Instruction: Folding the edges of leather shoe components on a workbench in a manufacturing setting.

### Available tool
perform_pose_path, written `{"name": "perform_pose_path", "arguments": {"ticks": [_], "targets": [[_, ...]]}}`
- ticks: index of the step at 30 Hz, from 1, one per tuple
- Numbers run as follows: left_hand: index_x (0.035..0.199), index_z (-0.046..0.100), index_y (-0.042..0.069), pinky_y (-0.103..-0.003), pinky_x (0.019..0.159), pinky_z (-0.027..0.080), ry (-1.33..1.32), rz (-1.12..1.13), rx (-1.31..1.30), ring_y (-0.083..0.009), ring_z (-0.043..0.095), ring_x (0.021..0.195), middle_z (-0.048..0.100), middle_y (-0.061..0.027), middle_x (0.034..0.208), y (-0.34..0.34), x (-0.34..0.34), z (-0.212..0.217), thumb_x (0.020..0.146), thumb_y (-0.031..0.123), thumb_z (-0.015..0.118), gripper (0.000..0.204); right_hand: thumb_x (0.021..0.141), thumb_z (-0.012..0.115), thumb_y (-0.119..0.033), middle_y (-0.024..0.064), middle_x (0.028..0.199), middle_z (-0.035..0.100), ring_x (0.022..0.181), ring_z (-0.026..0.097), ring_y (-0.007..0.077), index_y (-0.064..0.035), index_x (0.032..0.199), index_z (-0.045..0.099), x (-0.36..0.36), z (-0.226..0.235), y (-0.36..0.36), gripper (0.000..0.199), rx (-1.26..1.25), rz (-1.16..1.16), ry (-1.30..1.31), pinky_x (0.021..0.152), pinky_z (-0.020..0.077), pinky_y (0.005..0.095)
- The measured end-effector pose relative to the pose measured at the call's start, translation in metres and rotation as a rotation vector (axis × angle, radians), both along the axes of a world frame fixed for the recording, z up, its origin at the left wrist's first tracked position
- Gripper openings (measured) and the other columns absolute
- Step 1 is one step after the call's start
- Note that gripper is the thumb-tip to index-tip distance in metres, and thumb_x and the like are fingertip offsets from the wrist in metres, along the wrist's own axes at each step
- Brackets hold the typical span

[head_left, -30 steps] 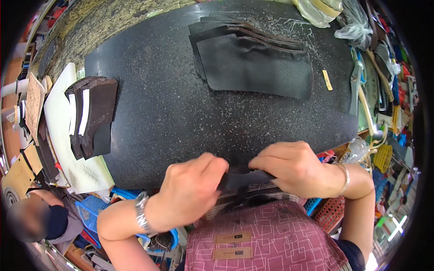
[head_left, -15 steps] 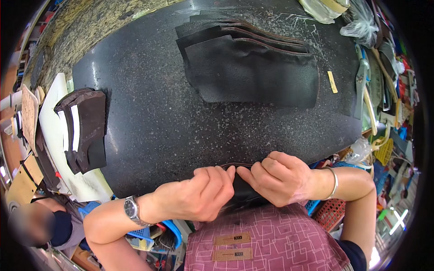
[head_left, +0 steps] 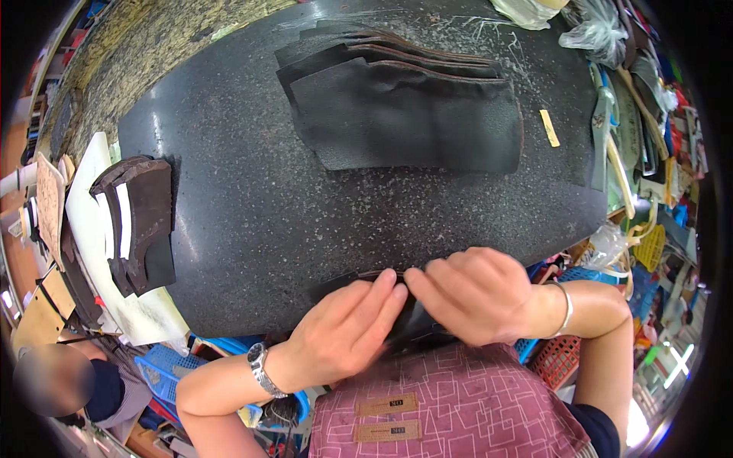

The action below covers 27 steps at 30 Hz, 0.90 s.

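At the near edge of the table, a black leather piece (head_left: pixel 334 288) lies mostly under my hands, one end showing on the left. My left hand (head_left: pixel 342 327) pinches its folded edge, the fingers a little straighter and thumb hidden below. Close beside it, my right hand (head_left: pixel 475 298) has its fingers bent and pressed together on the same edge, slightly blurred. The fingertips of both hands almost meet. Farther off lies a fanned stack of black leather pieces (head_left: pixel 412 114), some with brownish edges, out of reach of either hand.
The dark speckled tabletop (head_left: pixel 244 229) carries dark brown cut pieces with white strips (head_left: pixel 145 217) on a white board (head_left: pixel 84 191) at the left. A small yellow strip (head_left: pixel 550 128) and plastic bag (head_left: pixel 597 34) lie right. Baskets (head_left: pixel 561 359) stand below; another person sits lower left.
My left hand has shifted slightly right and its fingers have straightened, baring the leather's left end. My right hand has moved a little along the edge. The view has shifted slightly.
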<state>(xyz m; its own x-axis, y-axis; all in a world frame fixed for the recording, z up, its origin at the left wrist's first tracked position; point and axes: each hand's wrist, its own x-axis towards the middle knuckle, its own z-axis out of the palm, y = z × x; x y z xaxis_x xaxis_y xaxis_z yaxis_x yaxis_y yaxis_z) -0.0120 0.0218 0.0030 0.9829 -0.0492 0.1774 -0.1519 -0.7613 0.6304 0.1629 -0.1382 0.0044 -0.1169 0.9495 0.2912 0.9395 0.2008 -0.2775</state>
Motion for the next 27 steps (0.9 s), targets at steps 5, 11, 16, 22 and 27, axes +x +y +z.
{"name": "perform_pose_path", "arguments": {"ticks": [5,11,16,22,27], "targets": [[0.113,0.067,-0.004,-0.031,0.081,0.054,-0.083,-0.165,0.178,-0.0240,0.061,0.097,0.063,-0.0192,0.122,0.009,-0.001,-0.011,0.079,0.010,0.060,0.037,0.062,0.061,-0.021,0.0085,0.092,0.062,0.078,0.056,0.0180,0.0057,0.100,0.067,0.021,-0.004,-0.020,0.047,-0.048,0.069,0.210,0.064,0.0496,0.0304],[0.121,0.067,0.007,-0.024,0.073,0.048,-0.118,-0.202,0.453,-0.0176,0.054,0.097,0.062,-0.0085,0.131,0.005,-0.004,-0.014,0.088,0.019,0.055,0.037,0.069,0.061,-0.019,0.0087,0.100,0.066,0.091,0.059,0.0197,0.0048,0.097,0.069,0.037,-0.012,-0.021,0.038,0.167,0.410,-0.308,0.077,0.0508,0.0309],[0.129,0.064,0.018,-0.023,0.070,0.042,-0.104,-0.269,0.612,-0.0138,0.047,0.093,0.055,-0.0009,0.141,-0.001,0.007,-0.012,0.091,0.024,0.053,0.040,0.076,0.058,-0.021,0.0098,0.103,0.067,0.094,0.060,0.0205,0.0044,0.100,0.070,0.041,-0.012,-0.025,0.037,0.158,0.453,-0.325,0.084,0.0500,0.0320],[0.134,0.061,0.019,-0.026,0.075,0.040,-0.065,-0.276,0.712,-0.0140,0.046,0.093,0.051,-0.0001,0.145,-0.002,0.001,-0.013,0.092,0.026,0.052,0.043,0.066,0.060,-0.018,0.0111,0.108,0.066,0.096,0.061,0.0213,0.0059,0.104,0.069,0.057,-0.004,-0.040,0.045,-0.041,0.366,-0.127,0.087,0.0514,0.0331],[0.137,0.056,0.020,-0.034,0.083,0.039,0.043,-0.234,0.644,-0.0185,0.044,0.099,0.050,0.0017,0.145,-0.007,0.015,-0.008,0.083,0.046,0.063,0.060,0.079,0.060,-0.019,0.0109,0.118,0.064,0.103,0.063,0.0246,-0.0020,0.111,0.067,0.035,0.003,-0.040,0.037,0.078,0.216,0.001,0.093,0.0514,0.0366]]}}
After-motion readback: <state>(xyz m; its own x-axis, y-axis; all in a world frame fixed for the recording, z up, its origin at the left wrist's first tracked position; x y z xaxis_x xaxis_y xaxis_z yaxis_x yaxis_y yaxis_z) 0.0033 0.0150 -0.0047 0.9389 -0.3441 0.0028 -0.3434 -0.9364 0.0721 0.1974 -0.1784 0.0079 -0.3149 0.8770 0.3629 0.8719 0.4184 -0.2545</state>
